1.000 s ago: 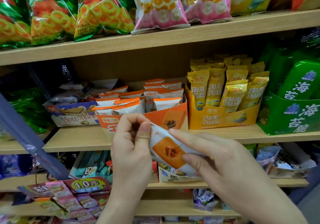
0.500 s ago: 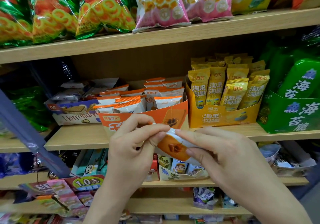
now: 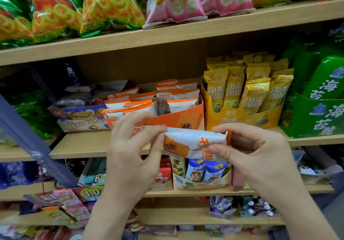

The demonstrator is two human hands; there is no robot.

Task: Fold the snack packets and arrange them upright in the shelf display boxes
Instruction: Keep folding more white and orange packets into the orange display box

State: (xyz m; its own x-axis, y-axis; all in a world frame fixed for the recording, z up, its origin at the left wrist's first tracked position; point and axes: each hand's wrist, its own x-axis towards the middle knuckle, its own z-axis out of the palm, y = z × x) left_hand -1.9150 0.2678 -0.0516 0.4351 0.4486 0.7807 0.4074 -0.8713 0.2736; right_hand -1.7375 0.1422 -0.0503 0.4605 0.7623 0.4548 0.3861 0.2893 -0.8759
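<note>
Packet (image 3: 193, 143) is held level, pinched at each end by left hand (image 3: 134, 146) and right hand (image 3: 256, 154), in front of orange display box (image 3: 167, 119). The ends are probably gripped for folding so it stands upright; the fold itself is hidden.

- Left hand (image 3: 130, 156): bare, seen from the back; slim fingers, faint knuckle creases.
- Right hand (image 3: 260, 161): bare, seen from the back; thumbnail (image 3: 216, 149) short and rounded.
- Left forearm (image 3: 104, 215): bare skin from the wrist to the bottom edge of view.
- Right forearm (image 3: 305, 213): bare skin from the wrist to the bottom edge of view.
</note>
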